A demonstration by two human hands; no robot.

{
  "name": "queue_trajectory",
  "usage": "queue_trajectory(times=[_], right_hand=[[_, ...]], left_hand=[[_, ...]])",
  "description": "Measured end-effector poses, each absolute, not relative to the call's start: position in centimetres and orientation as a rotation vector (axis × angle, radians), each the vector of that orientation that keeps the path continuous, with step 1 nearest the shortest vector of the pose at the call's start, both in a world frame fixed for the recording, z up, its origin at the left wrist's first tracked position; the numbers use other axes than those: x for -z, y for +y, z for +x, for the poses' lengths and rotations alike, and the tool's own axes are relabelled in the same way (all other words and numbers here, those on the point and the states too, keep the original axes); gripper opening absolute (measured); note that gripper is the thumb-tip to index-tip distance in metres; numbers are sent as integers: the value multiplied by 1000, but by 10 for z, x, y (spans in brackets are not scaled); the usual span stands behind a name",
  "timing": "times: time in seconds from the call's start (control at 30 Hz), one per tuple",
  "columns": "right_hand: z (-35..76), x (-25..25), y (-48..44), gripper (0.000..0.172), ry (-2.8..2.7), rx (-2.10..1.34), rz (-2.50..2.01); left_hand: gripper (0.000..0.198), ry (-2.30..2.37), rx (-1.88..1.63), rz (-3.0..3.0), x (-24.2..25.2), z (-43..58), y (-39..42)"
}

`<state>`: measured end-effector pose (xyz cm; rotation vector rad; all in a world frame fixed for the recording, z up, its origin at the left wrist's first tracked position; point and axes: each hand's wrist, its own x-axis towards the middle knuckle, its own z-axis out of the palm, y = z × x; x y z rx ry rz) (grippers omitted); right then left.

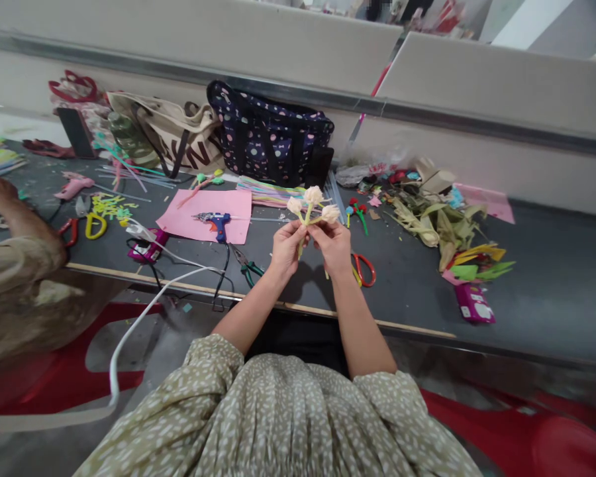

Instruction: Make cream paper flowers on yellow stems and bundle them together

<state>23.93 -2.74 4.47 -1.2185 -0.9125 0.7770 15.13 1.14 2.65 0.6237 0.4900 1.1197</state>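
Note:
Both hands meet over the near part of the dark table, pinching a small bunch of cream craft flowers (312, 195) with pale green stems. Three fluffy heads fan out above the fingers. My left hand (287, 248) grips the stems from the left, and a stem end shows beneath it. From the right, my right hand (334, 246) has its fingers closed at the base of the rightmost flower's stem. Green-handled pliers (248, 266) lie left of my left hand. Red-and-yellow scissors (364, 270) rest just right of my right hand.
A blue glue gun (219, 224) lies on pink paper (186, 222), its cord crossing the table edge. Bags, including a dark polka-dot bag (273, 136), stand behind. Dried husks (417, 218) and a purple box (474, 303) are at right. A co-worker's arm (30, 222) reaches in at left.

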Motion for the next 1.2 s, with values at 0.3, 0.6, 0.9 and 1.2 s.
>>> queue_trajectory(times=[0.3,0.6,0.9,1.2], right_hand=[[241,-52,-29,21,-886,-843,-1171],[246,-54,-31,19,-945,-872,-1123],[247,-50,-32,20,-922,-890,-1102],[248,-50,-30,17,-971,-820,-1148]], left_hand=[[27,419,-1016,632,-21,148,16],[26,388,-936,632,-20,142,19],[26,356,-864,595,-20,138,21],[29,398,-892,645,-27,139,20]])
